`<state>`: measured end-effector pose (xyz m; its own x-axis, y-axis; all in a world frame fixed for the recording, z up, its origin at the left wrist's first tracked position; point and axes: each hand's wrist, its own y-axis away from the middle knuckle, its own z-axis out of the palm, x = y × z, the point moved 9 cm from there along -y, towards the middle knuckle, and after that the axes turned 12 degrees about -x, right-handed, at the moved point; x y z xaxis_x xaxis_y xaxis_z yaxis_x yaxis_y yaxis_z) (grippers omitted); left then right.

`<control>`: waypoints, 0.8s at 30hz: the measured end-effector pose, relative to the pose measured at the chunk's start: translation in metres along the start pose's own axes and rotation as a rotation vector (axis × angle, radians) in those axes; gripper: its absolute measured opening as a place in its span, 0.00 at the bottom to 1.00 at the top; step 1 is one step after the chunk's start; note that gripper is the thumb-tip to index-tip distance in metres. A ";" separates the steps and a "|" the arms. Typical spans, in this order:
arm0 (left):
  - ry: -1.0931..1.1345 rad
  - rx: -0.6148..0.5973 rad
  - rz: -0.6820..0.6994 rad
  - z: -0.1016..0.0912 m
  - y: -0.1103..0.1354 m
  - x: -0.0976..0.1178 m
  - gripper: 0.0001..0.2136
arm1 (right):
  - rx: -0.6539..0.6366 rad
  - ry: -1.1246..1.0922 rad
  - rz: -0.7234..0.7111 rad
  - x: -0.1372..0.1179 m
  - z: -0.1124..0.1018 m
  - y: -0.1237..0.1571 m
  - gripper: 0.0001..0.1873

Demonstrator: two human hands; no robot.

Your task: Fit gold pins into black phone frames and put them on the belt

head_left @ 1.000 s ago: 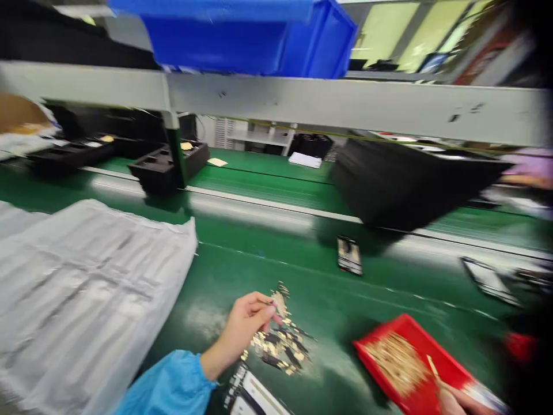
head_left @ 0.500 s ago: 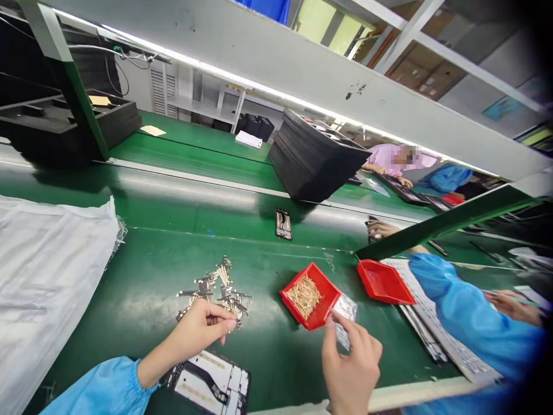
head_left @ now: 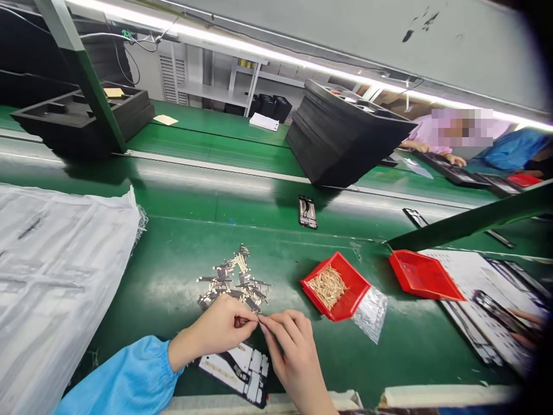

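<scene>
My left hand (head_left: 222,327) and my right hand (head_left: 291,349) meet fingertip to fingertip, both closed in a pinch. Whatever is between their fingers is very small, dark and mostly hidden. Just beyond them lies a loose pile of small dark and gold strip-like parts (head_left: 235,278). Under and in front of the hands rests a phone frame (head_left: 235,369) with a black flex strip across its pale face, partly covered by my left hand. To the right, a red bin (head_left: 356,291) holds many thin gold-coloured pieces (head_left: 329,288).
A clear plastic bag (head_left: 371,314) sticks out beside the bin. Another red bin (head_left: 425,276) stands further right, near a co-worker's hand (head_left: 525,325). Another phone frame (head_left: 307,212) lies ahead, by stacked black trays (head_left: 341,138). White sheeting (head_left: 64,276) covers the left side.
My right hand has moved left from beside the red bin to meet my left hand's fingertips. The view has shifted. The co-worker's blue sleeve has left the near right.
</scene>
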<state>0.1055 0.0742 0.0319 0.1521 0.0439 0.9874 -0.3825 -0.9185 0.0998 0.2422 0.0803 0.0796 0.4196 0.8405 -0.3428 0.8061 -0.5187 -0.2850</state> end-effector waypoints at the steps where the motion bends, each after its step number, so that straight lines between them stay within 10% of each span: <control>1: -0.065 0.008 0.042 0.000 0.000 0.004 0.17 | -0.017 -0.008 -0.001 0.002 0.002 0.000 0.12; 7: -0.307 0.061 0.168 0.003 0.004 0.016 0.14 | 0.096 0.106 0.067 0.015 -0.030 0.012 0.07; 14: -0.156 0.080 0.012 -0.004 0.004 -0.007 0.13 | 0.906 0.479 0.324 0.060 -0.137 0.088 0.06; 19: -0.018 0.054 -0.087 0.000 0.005 -0.017 0.30 | 0.527 0.470 0.490 0.118 -0.106 0.068 0.19; 24: 0.168 0.026 -0.136 0.003 0.003 -0.017 0.32 | 0.444 0.263 0.303 0.071 -0.077 0.051 0.12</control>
<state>0.1042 0.0697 0.0155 0.0457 0.2311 0.9719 -0.3447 -0.9095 0.2324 0.3455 0.1256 0.1096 0.7390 0.6256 -0.2500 0.4064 -0.7099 -0.5752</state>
